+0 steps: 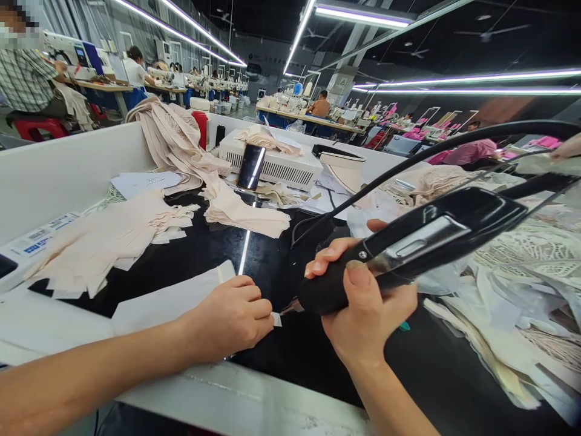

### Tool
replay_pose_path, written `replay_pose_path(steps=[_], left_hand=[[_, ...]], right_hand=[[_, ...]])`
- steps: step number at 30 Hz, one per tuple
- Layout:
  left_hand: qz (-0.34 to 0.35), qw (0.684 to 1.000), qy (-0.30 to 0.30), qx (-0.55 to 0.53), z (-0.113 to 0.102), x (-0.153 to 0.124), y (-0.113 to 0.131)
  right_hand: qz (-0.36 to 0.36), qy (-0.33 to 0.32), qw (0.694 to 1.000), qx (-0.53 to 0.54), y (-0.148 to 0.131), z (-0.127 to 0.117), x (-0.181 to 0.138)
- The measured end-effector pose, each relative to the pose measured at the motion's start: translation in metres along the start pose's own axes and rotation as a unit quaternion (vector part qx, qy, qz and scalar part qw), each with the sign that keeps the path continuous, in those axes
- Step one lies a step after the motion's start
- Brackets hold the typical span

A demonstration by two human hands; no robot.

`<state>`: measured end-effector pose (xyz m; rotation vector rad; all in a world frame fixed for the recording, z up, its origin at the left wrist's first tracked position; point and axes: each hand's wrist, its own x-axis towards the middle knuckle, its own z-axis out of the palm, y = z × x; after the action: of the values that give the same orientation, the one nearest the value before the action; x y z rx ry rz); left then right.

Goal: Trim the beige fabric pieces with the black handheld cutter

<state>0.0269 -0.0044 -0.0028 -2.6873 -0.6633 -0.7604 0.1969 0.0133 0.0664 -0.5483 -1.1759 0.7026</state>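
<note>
My right hand (367, 297) is wrapped around a black corded handheld tool (422, 236) with a silver lever along its side. Its narrow metal tip (293, 307) points left and down over the black tabletop (313, 345). Just left of that tip, my left hand (233, 315) is closed in a pinch on a small white strip (276, 319); only the strip's end shows, close to the tip. Whether the two touch, I cannot tell. A white sheet (172, 297) lies behind and beside my left hand. Pale beige cut fabric pieces (118, 239) are stacked at the left.
More beige fabric (245, 209) drapes near a phone (251, 166) leaning on a white vented box (272, 160). Lace and fabric scraps (521, 272) pile up at the right. The tool's black cable (408, 166) arches above the table. A white side wall (77, 172) bounds the left; people sew beyond.
</note>
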Motion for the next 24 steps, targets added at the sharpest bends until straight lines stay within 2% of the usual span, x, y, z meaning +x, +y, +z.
replay_pose_path(steps=[5, 14, 24], left_hand=[[0.000, 1.000, 0.022, -0.011, 0.001, 0.000, 0.000], [-0.005, 1.000, 0.003, -0.010, 0.001, 0.000, 0.000], [-0.012, 1.000, -0.002, -0.022, 0.001, 0.000, -0.001]], right_hand=[[0.004, -0.009, 1.000, -0.020, 0.002, -0.001, -0.002], [0.015, 0.018, 1.000, 0.011, -0.008, 0.000, -0.003], [0.008, -0.011, 1.000, -0.023, -0.006, -0.002, -0.008]])
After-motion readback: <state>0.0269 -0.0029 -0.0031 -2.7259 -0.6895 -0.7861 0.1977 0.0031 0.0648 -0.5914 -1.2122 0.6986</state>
